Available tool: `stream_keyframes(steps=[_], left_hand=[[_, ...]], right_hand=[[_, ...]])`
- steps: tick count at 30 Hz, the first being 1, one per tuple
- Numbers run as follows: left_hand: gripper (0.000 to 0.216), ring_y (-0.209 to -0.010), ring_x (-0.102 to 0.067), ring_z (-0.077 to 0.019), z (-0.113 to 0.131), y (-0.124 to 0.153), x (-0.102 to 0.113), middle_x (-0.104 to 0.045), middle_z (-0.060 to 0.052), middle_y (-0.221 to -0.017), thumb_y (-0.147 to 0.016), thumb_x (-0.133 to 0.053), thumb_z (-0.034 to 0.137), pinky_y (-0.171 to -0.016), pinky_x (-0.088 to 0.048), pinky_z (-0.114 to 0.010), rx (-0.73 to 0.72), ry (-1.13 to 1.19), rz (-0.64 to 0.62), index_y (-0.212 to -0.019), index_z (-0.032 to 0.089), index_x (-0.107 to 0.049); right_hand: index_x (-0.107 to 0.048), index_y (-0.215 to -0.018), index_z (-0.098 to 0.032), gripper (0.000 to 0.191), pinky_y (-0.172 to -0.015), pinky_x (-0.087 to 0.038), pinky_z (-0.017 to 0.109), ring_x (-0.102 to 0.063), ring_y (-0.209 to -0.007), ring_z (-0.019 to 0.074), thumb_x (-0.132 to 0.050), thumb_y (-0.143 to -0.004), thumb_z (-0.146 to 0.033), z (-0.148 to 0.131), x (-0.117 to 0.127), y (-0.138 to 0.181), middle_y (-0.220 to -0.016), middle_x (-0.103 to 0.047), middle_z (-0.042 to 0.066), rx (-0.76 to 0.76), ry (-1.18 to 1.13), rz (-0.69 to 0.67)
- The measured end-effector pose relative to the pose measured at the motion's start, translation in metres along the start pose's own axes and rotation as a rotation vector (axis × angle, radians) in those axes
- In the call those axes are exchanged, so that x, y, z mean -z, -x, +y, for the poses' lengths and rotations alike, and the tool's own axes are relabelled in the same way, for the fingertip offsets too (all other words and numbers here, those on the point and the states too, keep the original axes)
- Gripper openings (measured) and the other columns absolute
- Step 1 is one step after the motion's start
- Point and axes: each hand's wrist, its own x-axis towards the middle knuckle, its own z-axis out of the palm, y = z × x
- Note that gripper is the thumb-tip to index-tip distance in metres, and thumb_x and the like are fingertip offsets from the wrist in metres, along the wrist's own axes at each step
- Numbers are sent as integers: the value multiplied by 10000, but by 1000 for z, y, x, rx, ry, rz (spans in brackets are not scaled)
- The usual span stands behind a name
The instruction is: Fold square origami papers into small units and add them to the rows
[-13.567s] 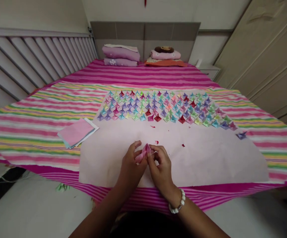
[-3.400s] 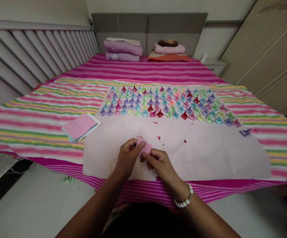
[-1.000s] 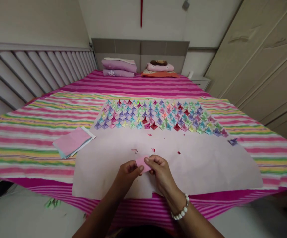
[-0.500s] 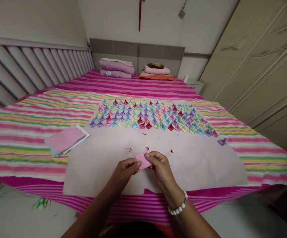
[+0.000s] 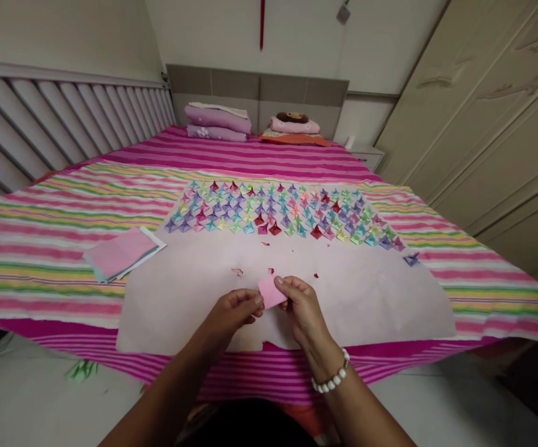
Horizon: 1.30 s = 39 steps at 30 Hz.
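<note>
A small pink square of paper (image 5: pixel 271 294) is held up over the large pale sheet (image 5: pixel 185 310). My right hand (image 5: pixel 299 304) pinches it at the right side, thumb on the front and fingers behind. At its left edge is my left hand (image 5: pixel 237 310), fingers curled and thumb tip against the paper's lower left; how firmly it grips is hard to see. Beyond both hands, rows of small folded paper pieces (image 5: pixel 259 218) in many colours cover the far part of the sheet. One purple folded piece (image 5: pixel 411 259) sits apart at the right edge.
Small red scraps (image 5: pixel 271 271) lie on the sheet just past my hands. To the left, a stack of coloured paper (image 5: pixel 122 253) rests on the striped bedspread (image 5: pixel 40 248). Folded bedding (image 5: pixel 217 121) is piled by the headboard. A wardrobe (image 5: pixel 492 124) stands on the right.
My left thumb has slid from the face of the pink paper to its left edge. My right hand keeps its pinch. The view has shifted slightly.
</note>
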Motion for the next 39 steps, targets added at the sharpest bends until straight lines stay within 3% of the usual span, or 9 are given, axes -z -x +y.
stream_keyframes(steps=[3,7,12,14,21,24,28,34,39], left_hand=[[338,-678,-525,-106,2,-3,-2,-631,-12,-729,-655,-775,436,-668,-393,-235,-8,45,12,-815,146,-707],[299,-548,-431,-70,-2,-7,-3,-553,36,-577,-613,-817,377,-567,-334,-211,-59,37,33,-701,135,-665],[312,-577,-477,-86,-3,-5,3,-577,21,-621,-627,-806,378,-608,-378,-230,-36,142,77,-758,134,-662],[310,-602,-502,-97,-1,-2,5,-575,19,-628,-630,-804,373,-634,-396,-238,-28,179,74,-774,136,-665],[239,-599,-513,-97,-1,4,4,-616,19,-639,-664,-776,353,-616,-406,-229,-104,97,61,-749,154,-674],[310,-696,-592,-148,0,8,4,-666,-5,-724,-674,-763,330,-699,-460,-280,-179,3,48,-922,163,-684],[566,-788,-642,-172,-1,17,7,-680,-23,-891,-713,-731,257,-762,-494,-315,-383,-221,160,-1240,207,-529],[207,-938,-642,-189,-1,26,13,-651,-75,-1100,-783,-660,180,-762,-514,-292,-674,-485,187,-980,218,-605],[60,-946,-625,-203,2,26,16,-663,-87,-1061,-808,-640,200,-766,-501,-298,-651,-504,87,-867,205,-651]], right_hand=[[-601,-534,-170,295,-455,-250,227,-341,-432,68,-804,-599,-374,-1,-2,2,-454,-487,-54,1,15,-22],[-630,-562,-167,275,-462,-279,225,-366,-447,68,-791,-639,-376,-1,-5,4,-477,-511,-47,12,49,-104],[-726,-895,-181,312,-466,-327,231,-447,-486,78,-673,-772,-463,-2,4,5,-707,-626,1,82,32,-155],[-723,-934,-188,328,-473,-349,236,-474,-502,82,-651,-789,-474,-3,9,7,-791,-654,21,94,42,-174],[-729,-888,-195,276,-496,-412,228,-510,-515,94,-805,-654,-319,-1,7,15,-667,-657,-3,86,169,-255],[-718,-870,-201,247,-502,-443,241,-527,-502,102,-803,-661,-301,-1,5,17,-643,-658,-7,116,198,-261],[-720,-958,-246,296,-589,-500,273,-590,-617,129,-797,-673,-268,-3,5,24,-825,-693,18,205,242,-231],[-715,-1052,-299,308,-657,-502,311,-599,-718,161,-725,-766,-185,-5,6,32,-863,-664,27,460,422,-256],[-737,-975,-280,185,-651,-510,336,-608,-732,178,-665,-825,-199,-6,7,31,-855,-658,45,515,475,-359]])
